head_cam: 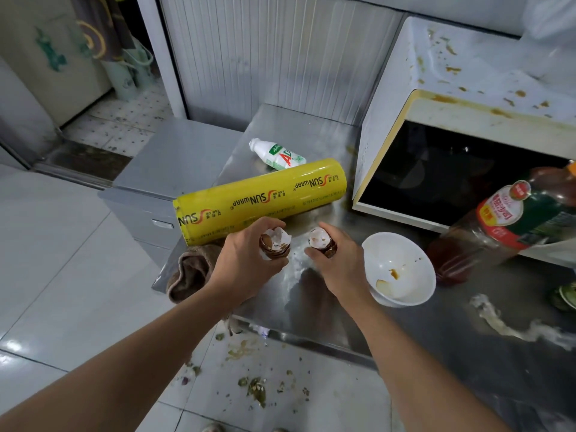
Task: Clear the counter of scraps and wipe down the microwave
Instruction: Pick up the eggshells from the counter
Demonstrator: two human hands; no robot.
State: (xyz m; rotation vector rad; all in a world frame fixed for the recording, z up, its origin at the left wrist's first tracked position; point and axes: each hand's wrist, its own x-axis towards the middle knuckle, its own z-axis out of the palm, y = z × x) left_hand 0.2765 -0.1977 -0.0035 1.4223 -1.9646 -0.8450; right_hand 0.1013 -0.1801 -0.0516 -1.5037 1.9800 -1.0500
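Fingers of left hand (246, 263) and right hand (338, 265) each grasp eggshells (276, 243) (scrap-clearing step; microwave (467, 120) unwiped), next needs a bin, none visible.

Even daylight, floor glare, blurred warped edges.

Two hands, left (246, 260) and right (338, 260), each gripping stacked eggshells (276, 244) above the steel counter (311, 307).

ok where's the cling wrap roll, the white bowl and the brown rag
cling wrap roll (261, 199): head view, middle of its yellow side.
white bowl (381, 249): head view, bare inner wall near the far rim.
brown rag (187, 272): head view, bunched middle at the counter's left edge.
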